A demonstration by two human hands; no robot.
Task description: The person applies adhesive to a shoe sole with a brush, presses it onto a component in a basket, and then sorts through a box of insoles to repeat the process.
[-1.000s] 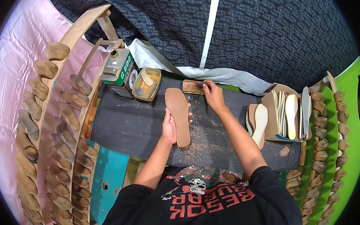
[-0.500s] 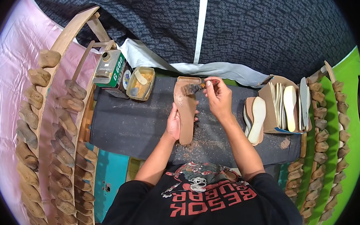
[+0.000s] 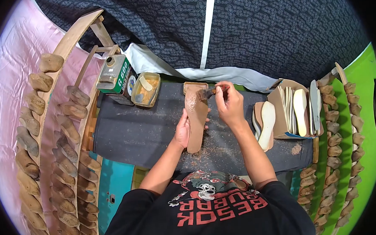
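Note:
My left hand (image 3: 182,130) is wrapped round a brown insole (image 3: 196,121) from below, thumb on the near side and fingertips showing at the right edge. The insole's upper half looks wet and glossy. In my right hand (image 3: 230,101) is a brush (image 3: 203,93) with a reddish-brown handle. Its dark bristles touch the insole near its wide top end. Behind that end, a shallow tray (image 3: 189,84) shows partly; the insole hides the rest.
At the left stand a green-labelled can (image 3: 116,78) and a tub (image 3: 155,101) with yellowish contents. A box (image 3: 277,98) of insoles and a loose insole stack (image 3: 266,124) sit right. Shavings lie on the dark table (image 3: 154,132). Racks of wooden shoe lasts (image 3: 29,164) flank both sides.
The brush has shifted a little to the right and down across the insole. More of the insole's upper face looks shiny. My left hand still holds it in nearly the same place.

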